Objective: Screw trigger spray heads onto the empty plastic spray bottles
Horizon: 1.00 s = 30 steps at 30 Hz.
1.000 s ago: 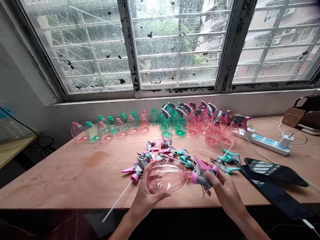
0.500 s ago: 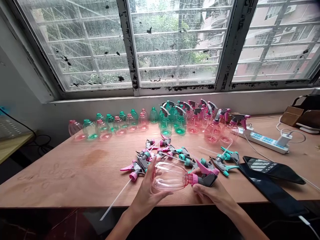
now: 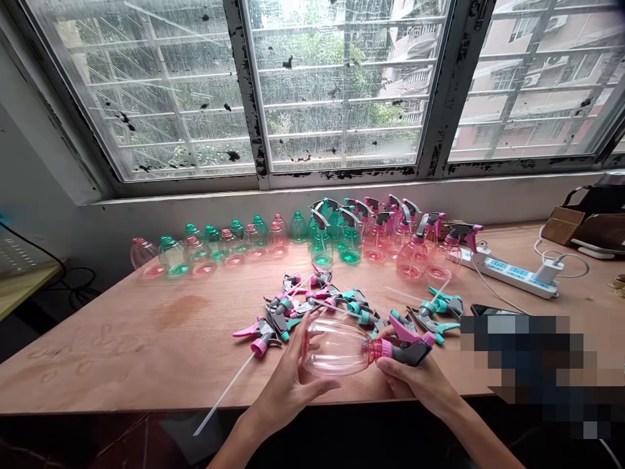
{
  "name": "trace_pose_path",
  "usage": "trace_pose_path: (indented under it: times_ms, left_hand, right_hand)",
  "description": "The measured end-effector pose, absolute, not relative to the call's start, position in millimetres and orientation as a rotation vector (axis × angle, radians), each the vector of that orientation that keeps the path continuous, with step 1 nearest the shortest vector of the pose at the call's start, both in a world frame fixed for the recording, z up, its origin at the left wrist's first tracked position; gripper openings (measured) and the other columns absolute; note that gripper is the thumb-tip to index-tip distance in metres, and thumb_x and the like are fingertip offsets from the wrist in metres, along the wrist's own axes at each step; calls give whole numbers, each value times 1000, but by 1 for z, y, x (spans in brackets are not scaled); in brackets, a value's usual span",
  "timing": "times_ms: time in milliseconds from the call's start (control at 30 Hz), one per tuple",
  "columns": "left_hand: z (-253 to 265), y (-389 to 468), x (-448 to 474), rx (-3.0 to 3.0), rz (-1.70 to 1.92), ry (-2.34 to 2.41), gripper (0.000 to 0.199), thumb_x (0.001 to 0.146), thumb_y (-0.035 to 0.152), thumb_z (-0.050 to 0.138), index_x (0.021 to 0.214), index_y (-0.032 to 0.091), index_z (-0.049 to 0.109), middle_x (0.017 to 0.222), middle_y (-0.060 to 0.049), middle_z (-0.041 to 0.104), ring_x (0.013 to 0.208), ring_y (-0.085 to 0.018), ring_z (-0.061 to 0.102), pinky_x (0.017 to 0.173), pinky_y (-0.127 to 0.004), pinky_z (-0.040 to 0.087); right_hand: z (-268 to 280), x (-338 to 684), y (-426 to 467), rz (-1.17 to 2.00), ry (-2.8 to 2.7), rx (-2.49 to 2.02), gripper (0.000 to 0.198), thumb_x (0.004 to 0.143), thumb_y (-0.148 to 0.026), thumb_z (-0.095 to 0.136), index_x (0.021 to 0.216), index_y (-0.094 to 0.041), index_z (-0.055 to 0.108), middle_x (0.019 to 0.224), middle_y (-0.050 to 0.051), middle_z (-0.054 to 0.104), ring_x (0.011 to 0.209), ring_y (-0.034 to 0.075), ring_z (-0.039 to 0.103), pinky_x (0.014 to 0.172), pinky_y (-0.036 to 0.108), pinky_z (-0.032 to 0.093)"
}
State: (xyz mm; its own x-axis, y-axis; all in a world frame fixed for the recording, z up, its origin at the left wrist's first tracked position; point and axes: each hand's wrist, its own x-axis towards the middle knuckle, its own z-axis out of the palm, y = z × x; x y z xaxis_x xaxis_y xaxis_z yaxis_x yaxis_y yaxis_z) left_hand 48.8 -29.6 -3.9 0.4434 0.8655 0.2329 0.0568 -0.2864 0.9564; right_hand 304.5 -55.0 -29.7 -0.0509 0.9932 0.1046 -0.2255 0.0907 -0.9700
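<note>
head view, near edge first: both forearms enter from the bottom, cut off by the frame. left hand (image 3: 288,384) cups the body of a clear pink bottle (image 3: 336,345) lying on its side just above the table (image 3: 122,339) edge, fingers curled round its base; through the plastic the fingertips are blurred. right hand (image 3: 415,381) closes around the grey-and-pink trigger head (image 3: 407,345) seated at the bottle's neck, thumb on top; whether the collar is fully screwed down cannot be made out.

just behind: a loose heap of trigger heads (image 3: 322,303), pink and teal, tangled, count unclear. one long white dip tube (image 3: 224,394) runs from the heap toward the near table edge.

right of the hands: a pixelated block (image 3: 532,358) hides whatever lies there.

farther back: a white power strip (image 3: 508,273) with a charger plugged in. against the wall, a row of uncapped bottles (image 3: 215,247) on the left, capped spray bottles (image 3: 381,234) bunched on the right, overlapping one another.

far: grimy barred window (image 3: 342,85); brown items at far right, cut off.
</note>
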Motion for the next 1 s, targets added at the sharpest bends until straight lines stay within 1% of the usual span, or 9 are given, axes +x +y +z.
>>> trace_pose_path:
  times_ms: [167, 233, 300, 433, 567, 667, 800, 900, 1000]
  left_hand:
    - [-7, -31, 49, 1704, 1012, 843, 90, 92, 30, 70, 161, 40, 12, 162, -13, 35, 134, -31, 53, 111, -47, 45]
    - [-5, -31, 48, 1648, 978, 820, 100, 88, 30, 75, 161, 38, 6, 153, -14, 47, 127, -29, 59, 108, -44, 48]
    - [-2, -30, 46, 1583, 934, 812, 114, 81, 31, 83, 162, 35, 3, 146, -13, 55, 130, -29, 56, 112, -43, 43]
    - [0, -28, 42, 1465, 902, 774, 100, 84, 44, 78, 161, 31, 17, 159, -14, 39, 142, -33, 44, 117, -44, 38]
    - [-3, -28, 43, 1458, 884, 762, 98, 84, 39, 79, 161, 32, 18, 154, -15, 46, 143, -33, 44, 114, -46, 41]
    - [-4, -29, 45, 1500, 906, 739, 97, 87, 34, 77, 161, 38, 14, 159, -12, 41, 142, -32, 47, 116, -47, 40]
    - [-4, -28, 43, 1581, 922, 787, 101, 85, 34, 79, 161, 37, 13, 161, -10, 39, 149, -33, 35, 125, -51, 24]
    - [-4, -27, 41, 1572, 908, 846, 106, 80, 37, 83, 162, 33, 14, 169, -9, 22, 156, -33, 15, 128, -50, 10]
    - [-2, -27, 41, 1530, 898, 827, 98, 84, 41, 78, 161, 31, 19, 169, -9, 21, 156, -34, 17, 127, -53, 16]
  right_hand:
    - [-30, 304, -53, 1256, -1121, -946, 43, 76, -48, 86, 101, -21, 65, 59, -5, 58, 47, 10, 49, 47, 22, 42]
    - [-30, 303, -53, 1231, -1124, -938, 43, 75, -49, 86, 102, -21, 66, 62, -3, 61, 48, 10, 49, 47, 23, 43]
    - [-31, 303, -53, 1209, -1132, -937, 43, 75, -49, 86, 101, -20, 68, 62, -3, 61, 48, 11, 48, 46, 24, 43]
    - [-35, 302, -52, 1187, -1163, -969, 42, 77, -49, 85, 100, -18, 68, 56, -4, 57, 47, 11, 47, 47, 23, 42]
    - [-36, 303, -50, 1175, -1134, -954, 39, 79, -50, 83, 95, -18, 65, 56, -4, 58, 46, 10, 48, 45, 23, 40]
    - [-33, 303, -49, 1194, -1135, -922, 39, 79, -51, 83, 91, -19, 64, 52, -5, 57, 45, 11, 47, 44, 23, 38]
    - [-30, 302, -51, 1214, -1125, -917, 38, 78, -49, 84, 90, -19, 64, 55, -4, 59, 46, 11, 49, 45, 24, 39]
    - [-30, 302, -53, 1220, -1147, -937, 39, 77, -48, 85, 93, -18, 66, 57, -3, 60, 47, 12, 50, 47, 25, 41]
    - [-29, 302, -53, 1232, -1161, -925, 38, 78, -47, 85, 94, -17, 67, 56, -4, 59, 47, 11, 50, 48, 24, 41]
